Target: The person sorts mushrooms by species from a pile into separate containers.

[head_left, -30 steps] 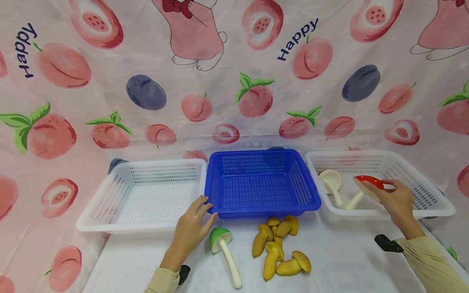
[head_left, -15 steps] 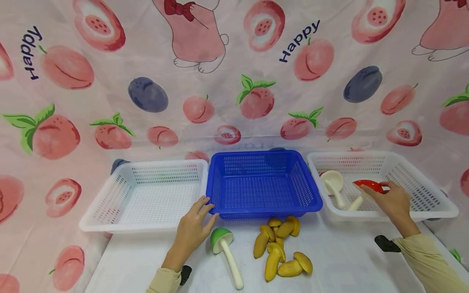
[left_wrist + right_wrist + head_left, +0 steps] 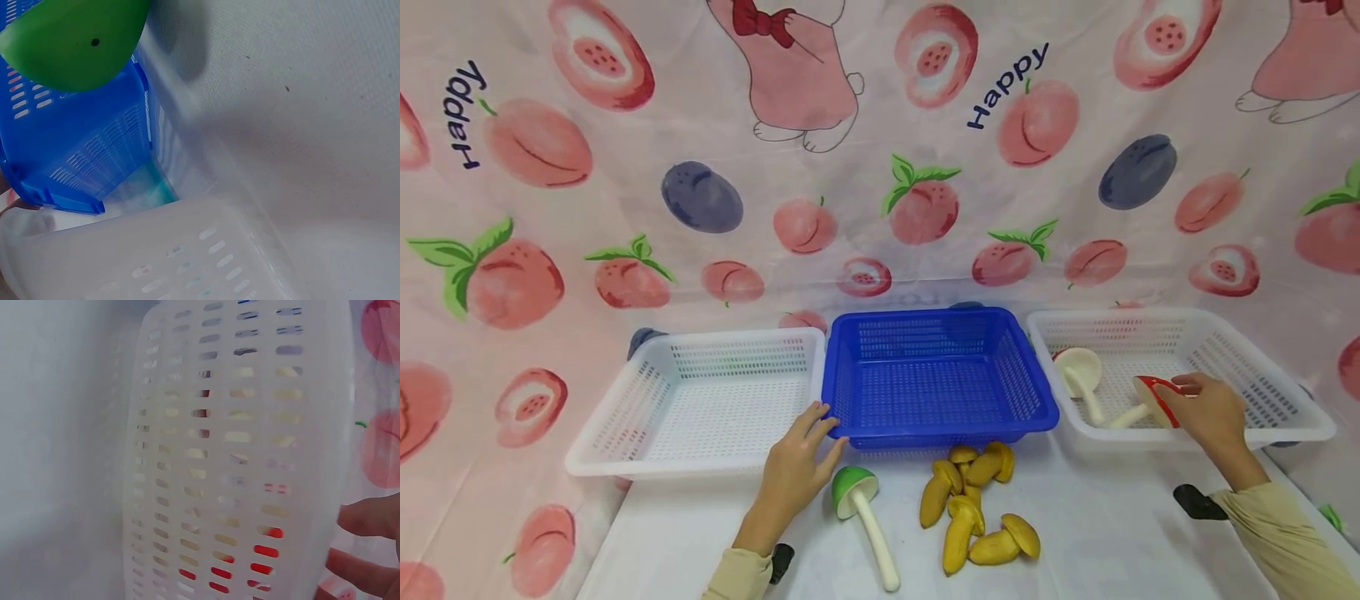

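We see the right hand [image 3: 1216, 414] gripping a red-capped mushroom [image 3: 1157, 402] inside the rightmost basket's [image 3: 1123, 439] near edge, left hand [image 3: 795, 462] spread at the blue basket's [image 3: 943, 435] corner.

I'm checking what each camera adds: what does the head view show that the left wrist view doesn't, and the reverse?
Only head: yellow mushrooms, the right white basket, and the right hand gripping a red-capped mushroom.
Only left wrist: a dark spot on the green-capped mushroom.
Both: that mushroom, the blue basket, left white basket and, barely in the wrist view, the left hand.
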A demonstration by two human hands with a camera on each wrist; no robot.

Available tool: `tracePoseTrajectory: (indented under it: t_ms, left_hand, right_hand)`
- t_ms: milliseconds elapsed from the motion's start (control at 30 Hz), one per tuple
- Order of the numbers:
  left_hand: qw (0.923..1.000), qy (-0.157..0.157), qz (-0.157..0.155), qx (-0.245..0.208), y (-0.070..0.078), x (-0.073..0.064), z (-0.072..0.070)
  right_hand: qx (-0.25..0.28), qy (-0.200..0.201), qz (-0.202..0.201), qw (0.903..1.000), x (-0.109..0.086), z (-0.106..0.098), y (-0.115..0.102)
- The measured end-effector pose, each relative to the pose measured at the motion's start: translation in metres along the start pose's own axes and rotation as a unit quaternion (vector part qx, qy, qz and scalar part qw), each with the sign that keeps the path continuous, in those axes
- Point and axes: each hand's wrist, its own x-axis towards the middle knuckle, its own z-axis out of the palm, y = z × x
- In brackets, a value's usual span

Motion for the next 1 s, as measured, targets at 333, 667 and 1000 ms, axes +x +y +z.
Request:
tracePoseTrajectory:
  t_ms: [333,667,1000]
  left_hand:
    - [1.0,0.001,0.001,0.004,-0.002,-0.002,0.003]
    - [0.9999,0.012,0.008,0.0,-0.003,-0.002,0.002]
    - [1.0,0.006,0.0,0.0,-0.001,-0.003,0.003]
  right_hand:
    - [0.02,-0.021,-0.019,0.9994,-0.016,-0.009,-0.02]
    - [0.042,-0.017,-0.115,0.9923,-0.045,-0.019,-0.045]
    - [0.066,-0.039,-0.152,0.9853,-0.071,-0.028,-0.061]
